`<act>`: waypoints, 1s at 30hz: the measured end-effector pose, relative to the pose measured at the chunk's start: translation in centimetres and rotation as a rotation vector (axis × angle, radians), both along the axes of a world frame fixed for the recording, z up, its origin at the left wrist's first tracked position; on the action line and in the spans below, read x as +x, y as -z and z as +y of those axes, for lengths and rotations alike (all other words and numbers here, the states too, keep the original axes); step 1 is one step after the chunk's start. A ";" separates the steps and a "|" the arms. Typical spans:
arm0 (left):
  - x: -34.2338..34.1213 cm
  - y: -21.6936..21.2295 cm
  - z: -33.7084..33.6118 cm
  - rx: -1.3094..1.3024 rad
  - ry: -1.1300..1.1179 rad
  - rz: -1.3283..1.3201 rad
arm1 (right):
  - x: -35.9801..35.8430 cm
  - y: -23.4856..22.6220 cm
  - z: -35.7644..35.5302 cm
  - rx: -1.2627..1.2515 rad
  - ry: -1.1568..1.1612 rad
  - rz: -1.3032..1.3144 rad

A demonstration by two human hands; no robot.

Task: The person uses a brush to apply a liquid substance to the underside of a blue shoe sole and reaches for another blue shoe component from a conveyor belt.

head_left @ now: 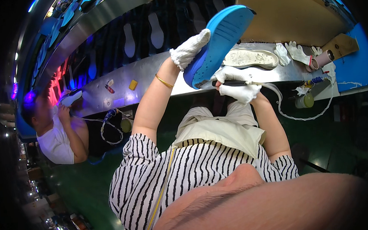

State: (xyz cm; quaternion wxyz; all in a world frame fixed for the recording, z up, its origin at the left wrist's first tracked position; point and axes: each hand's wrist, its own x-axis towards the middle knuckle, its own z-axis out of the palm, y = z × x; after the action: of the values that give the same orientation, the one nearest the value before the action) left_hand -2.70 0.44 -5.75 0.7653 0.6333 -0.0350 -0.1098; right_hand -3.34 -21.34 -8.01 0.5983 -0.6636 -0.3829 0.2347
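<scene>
Nearest: pale apron (217, 134) over a striped shirt, centre of frame. Gloved right hand (239, 88), just above, fingers wrapped round a black-handled tool (233, 83), presumably to steer its tip; white hose (279, 97) loops off right, looks slack enough not to tug. Tip is by the lower end of the blue sole (223, 37); contact can't be told. Gloved left hand (191, 49), upper centre, is clamped on the sole's left side, likely to steady it, raised and tilted above the metal bench (147, 71). White sole (251, 57) lies behind on the bench, spare gloves (298, 53) to its right, probably parked within reach. Cardboard (286, 16) stands upper right. Farther, pale soles (156, 32) sit spaced on dark conveyor, maybe to avoid touching; co-worker (60, 139) sits far left
</scene>
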 end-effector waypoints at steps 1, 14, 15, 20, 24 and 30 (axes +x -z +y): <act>0.3 0.2 -0.1 0.012 0.004 0.053 | 0.3 -0.4 -0.4 0.003 -0.044 0.128; 0.8 0.3 -0.5 0.086 -0.078 0.239 | 2.1 -0.4 -0.6 0.123 -0.051 -0.110; 0.7 -0.2 -0.5 0.095 -0.072 0.232 | 2.1 -1.6 -0.9 0.068 -0.015 0.065; 0.9 -0.7 0.1 0.071 -0.059 0.238 | 2.1 -2.5 -1.2 0.026 0.020 -0.261; -0.3 -1.0 0.5 -0.052 -0.215 0.118 | 3.3 -3.0 -1.7 0.183 -0.051 -0.319; -2.5 -1.9 2.9 -0.726 -0.247 -0.186 | 2.3 -1.7 -2.9 0.289 0.214 -0.127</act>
State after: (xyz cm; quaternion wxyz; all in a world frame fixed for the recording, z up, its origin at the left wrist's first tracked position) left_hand -5.17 3.36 -3.84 0.9405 0.3283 -0.0640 0.0605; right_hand -1.05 -24.20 -6.34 0.6835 -0.6211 -0.3771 0.0699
